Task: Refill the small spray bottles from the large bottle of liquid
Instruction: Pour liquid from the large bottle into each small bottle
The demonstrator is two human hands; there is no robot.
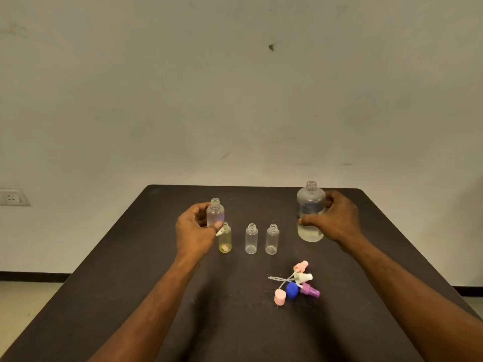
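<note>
My left hand [194, 229] grips a small clear bottle [215, 211] with no cap, held upright just above the table. Directly in front of it stands a yellowish small bottle [225, 240], partly hidden by my thumb. Two more uncapped clear small bottles [251, 239] [272, 239] stand in a row to the right. My right hand [334, 218] wraps around the large bottle [310, 205], which is open at the top, stands on the table and holds clear liquid in its lower part.
A heap of loose spray tops and caps [298, 283], pink, white, blue and purple, with thin dip tubes, lies near the middle of the dark table [156, 309]. A bare wall stands behind, with a socket [11, 197] at the left.
</note>
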